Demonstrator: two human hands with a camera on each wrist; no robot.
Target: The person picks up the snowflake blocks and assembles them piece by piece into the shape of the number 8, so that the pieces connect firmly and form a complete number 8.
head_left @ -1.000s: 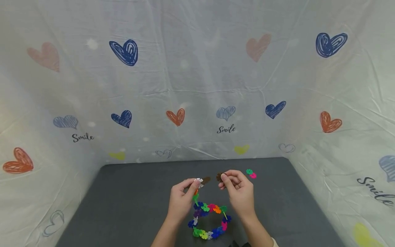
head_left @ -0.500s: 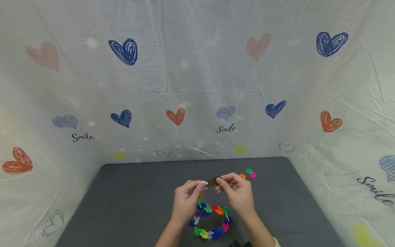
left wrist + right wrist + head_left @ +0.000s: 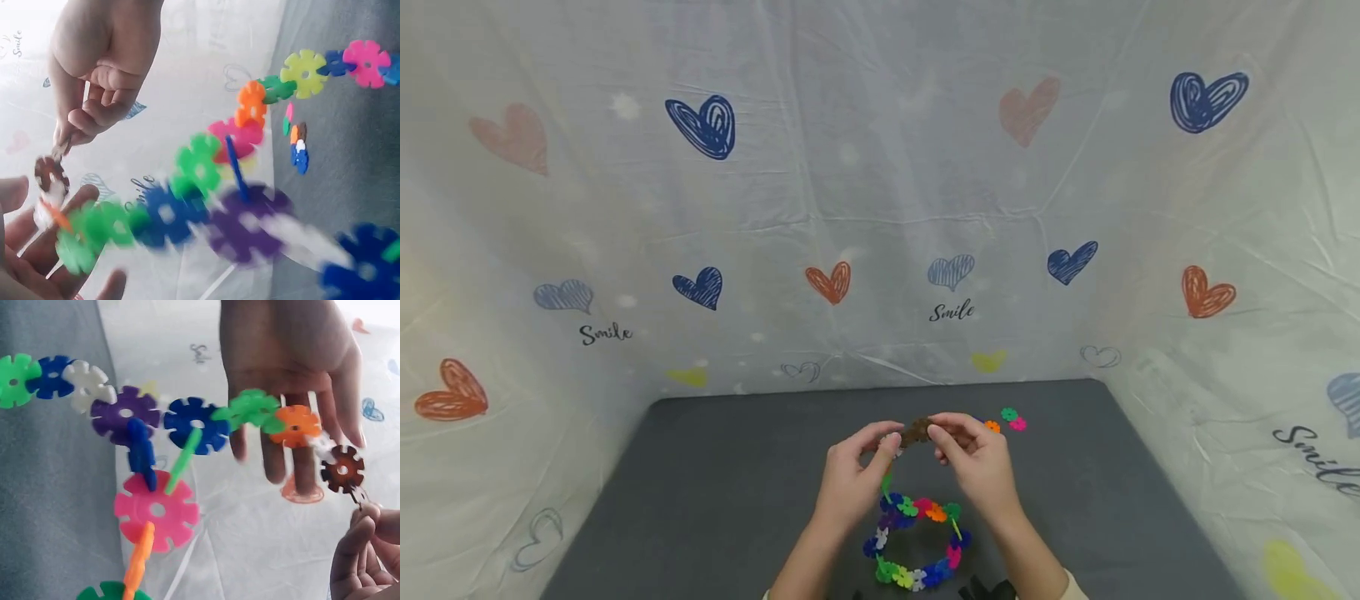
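A chain of colourful flower-shaped interlocking discs (image 3: 936,571) forms a ring below my hands, and a tail of it rises to them. At the tail's end is a brown disc (image 3: 342,470), after a white and an orange disc (image 3: 295,427). My right hand (image 3: 985,458) pinches another brown disc (image 3: 920,429) at its edge, meeting the tail's brown one; its fingertips (image 3: 367,515) partly hide it. My left hand (image 3: 850,471) is beside the tail's end, thumb and fingers (image 3: 87,195) apart, the white and orange discs between or in front of them.
Loose discs lie on the dark grey table (image 3: 737,483) beyond my right hand: green (image 3: 1009,413), pink (image 3: 1018,424), orange (image 3: 992,427) and others (image 3: 301,156). A black object (image 3: 988,588) shows at the near edge. A heart-printed cloth (image 3: 880,167) encloses the back and sides.
My right hand has brought its brown disc leftward against the chain's brown end. My left thumb and index finger, pinching the white disc earlier, have spread apart.
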